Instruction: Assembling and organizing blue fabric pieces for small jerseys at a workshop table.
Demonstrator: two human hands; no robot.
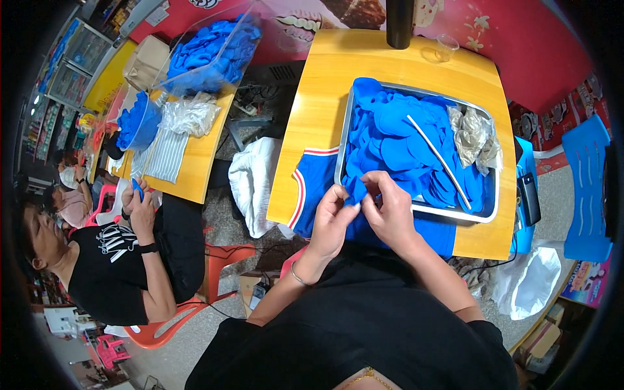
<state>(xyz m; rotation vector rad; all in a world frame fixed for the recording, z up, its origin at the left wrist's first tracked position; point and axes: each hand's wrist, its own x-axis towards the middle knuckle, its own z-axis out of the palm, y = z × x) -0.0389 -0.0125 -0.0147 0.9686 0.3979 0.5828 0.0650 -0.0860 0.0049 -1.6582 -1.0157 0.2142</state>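
Note:
Both of my hands meet over the near left corner of a metal tray (491, 211). Pinched between their fingertips is a small blue fabric piece (355, 190), folded or curled. My left hand (333, 218) grips its left side, with a bracelet on that wrist. On the other side, my right hand (392, 207) closes thumb and finger at the piece's edge. Heaped in the tray are many flat, rounded blue fabric pieces (403, 140). A thin pale stick (439, 159) lies across the heap, and a crumpled clear plastic bag (469, 136) rests at its right.
Under the tray lies a blue jersey (314, 188) with red-and-white trim on the yellow table (325, 71). A clear cup (446, 49) stands near a black post (399, 26). At left, a co-worker (123, 260) handles a blue piece beside a blue-filled clear bin (211, 55).

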